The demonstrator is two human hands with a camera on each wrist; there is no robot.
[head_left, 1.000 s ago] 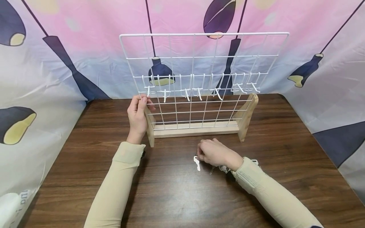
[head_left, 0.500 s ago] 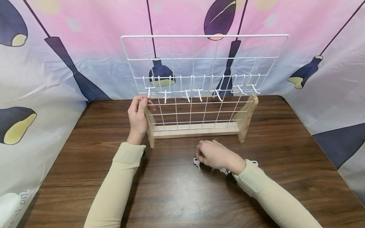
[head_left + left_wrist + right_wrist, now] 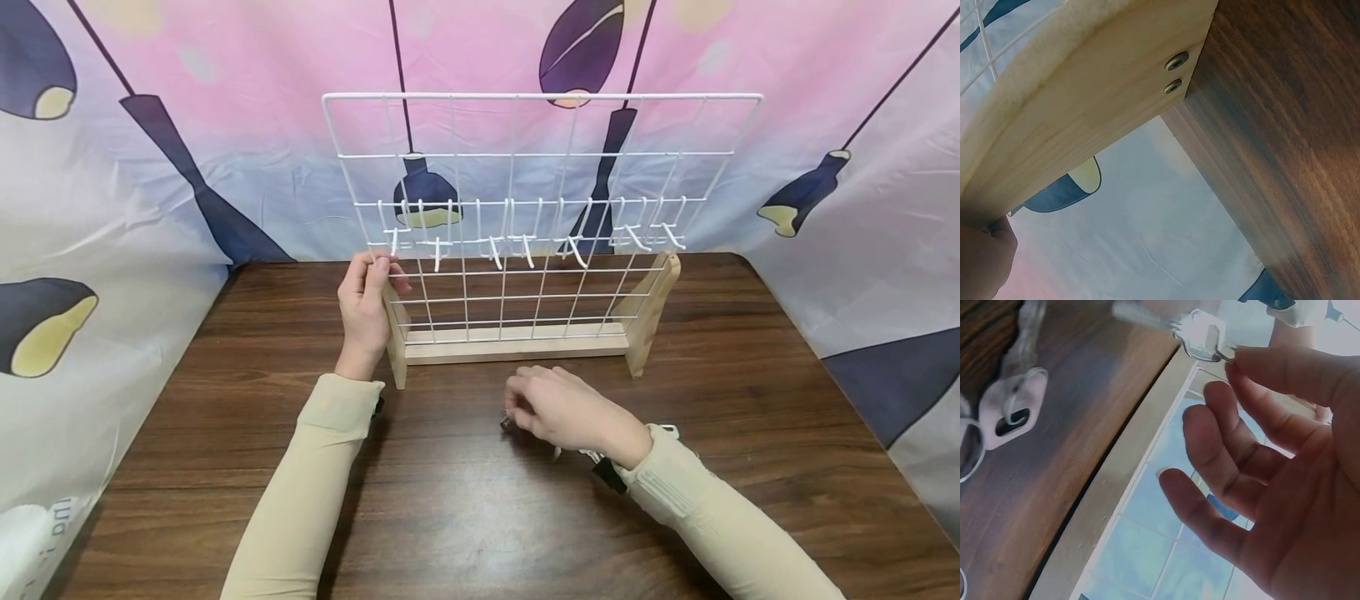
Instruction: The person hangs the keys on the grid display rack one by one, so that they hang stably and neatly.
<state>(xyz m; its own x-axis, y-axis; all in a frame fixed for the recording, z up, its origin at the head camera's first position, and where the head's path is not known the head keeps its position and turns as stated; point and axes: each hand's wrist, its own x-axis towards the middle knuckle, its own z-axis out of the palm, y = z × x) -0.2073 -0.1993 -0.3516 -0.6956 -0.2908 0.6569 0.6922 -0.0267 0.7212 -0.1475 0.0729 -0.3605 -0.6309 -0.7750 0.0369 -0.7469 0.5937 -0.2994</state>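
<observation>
Right wrist: right hand [image 3: 1300, 487] pinches key [image 3: 1200, 334] by ring [image 3: 1225, 357], blade [image 3: 1144, 317] pointing frame-left, long axis near-level; left hand [image 3: 363, 304] grips rack [image 3: 517, 347].

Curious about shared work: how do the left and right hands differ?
The left hand grips the wooden side of the rack, while the right hand pinches a key by its ring. The left hand is at the rack's end; the right is in front, over the table. Both extend from pale sleeves.
</observation>
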